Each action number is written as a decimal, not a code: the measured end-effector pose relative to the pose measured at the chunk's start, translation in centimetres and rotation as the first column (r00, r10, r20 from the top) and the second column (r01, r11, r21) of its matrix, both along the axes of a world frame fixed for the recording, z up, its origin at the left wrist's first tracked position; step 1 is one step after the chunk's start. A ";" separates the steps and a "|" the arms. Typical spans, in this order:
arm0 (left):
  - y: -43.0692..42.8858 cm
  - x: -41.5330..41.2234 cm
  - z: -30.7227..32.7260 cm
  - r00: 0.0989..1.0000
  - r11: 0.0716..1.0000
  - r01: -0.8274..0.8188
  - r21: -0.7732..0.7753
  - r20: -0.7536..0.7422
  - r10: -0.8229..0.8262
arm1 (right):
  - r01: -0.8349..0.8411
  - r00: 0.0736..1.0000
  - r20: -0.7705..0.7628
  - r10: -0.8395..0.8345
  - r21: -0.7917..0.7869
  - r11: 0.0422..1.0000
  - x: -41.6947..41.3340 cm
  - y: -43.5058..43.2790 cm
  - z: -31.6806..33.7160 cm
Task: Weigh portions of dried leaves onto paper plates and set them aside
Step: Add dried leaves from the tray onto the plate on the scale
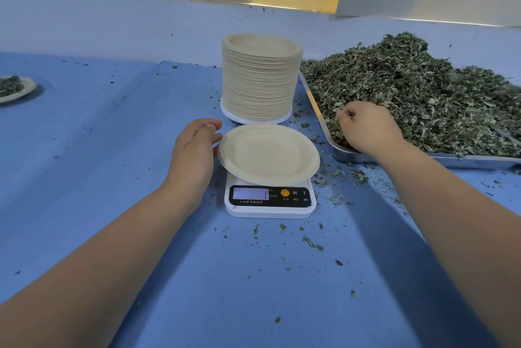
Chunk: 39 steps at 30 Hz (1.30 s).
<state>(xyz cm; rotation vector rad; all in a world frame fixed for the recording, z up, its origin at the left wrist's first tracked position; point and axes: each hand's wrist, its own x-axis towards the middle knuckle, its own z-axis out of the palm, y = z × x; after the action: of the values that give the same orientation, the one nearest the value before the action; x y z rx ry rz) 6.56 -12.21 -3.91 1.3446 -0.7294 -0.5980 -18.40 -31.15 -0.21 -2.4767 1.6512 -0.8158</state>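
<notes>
Blue tabletop carries the scale. On the scale your empty paper plate lies face up. Your left hand, fingers relaxed, sits at the plate's left rim. Right of the scale, your right hand curls around dried leaves in the tray.

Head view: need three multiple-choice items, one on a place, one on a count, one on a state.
1. Where is the plate stack? A. behind the scale B. on the tray C. at the far left
2. How many plates hold leaves? A. none B. one C. three
3. The plate on the scale is: A. empty B. heaped C. upside down

1 A: it stands just beyond the scale.
2 B: only the filled plate at the far left holds any.
3 A: its bare inside shows; the right hand grips leaves in the tray.
</notes>
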 end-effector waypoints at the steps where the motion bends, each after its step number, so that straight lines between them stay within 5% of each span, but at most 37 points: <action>1: 0.0 -0.1 0.0 1.000 1.000 0.017 0.011 -0.002 -0.017 | -0.008 1.000 0.004 0.008 -0.005 1.000 0.0 0.0 0.0; 9: 0.1 -0.5 0.0 0.993 0.990 0.121 0.075 -0.020 -0.119 | -0.016 0.995 0.100 0.024 -0.079 0.997 0.8 0.9 2.0; 17: 0.0 -0.4 -0.1 0.991 0.987 0.132 0.090 -0.016 -0.132 | -0.356 0.893 0.225 0.389 -0.174 0.918 6.7 7.0 4.7; 21: 0.0 -0.4 0.0 0.991 0.988 0.132 0.085 -0.022 -0.130 | -0.502 0.856 0.105 0.507 -0.070 0.862 8.8 10.1 3.3; 26: 0.0 -0.3 -0.2 0.990 0.986 0.140 0.086 0.000 -0.141 | -0.542 0.815 -0.236 0.530 0.015 0.840 8.7 11.1 1.9; 34: 0.1 -0.7 0.1 0.989 0.984 0.130 0.123 0.057 -0.138 | -0.484 0.860 0.194 0.471 0.024 0.874 5.6 8.4 3.2; 39: 0.3 -0.8 0.3 0.990 0.984 0.120 0.133 0.062 -0.129 | -0.309 0.865 0.374 0.336 -0.133 0.942 3.5 6.4 1.1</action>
<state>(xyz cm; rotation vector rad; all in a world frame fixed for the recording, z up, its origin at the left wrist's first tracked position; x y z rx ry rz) 5.80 -11.89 -3.66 1.4519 -0.8489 -0.7105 -14.89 -24.76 0.89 -2.3314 1.0560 -1.2319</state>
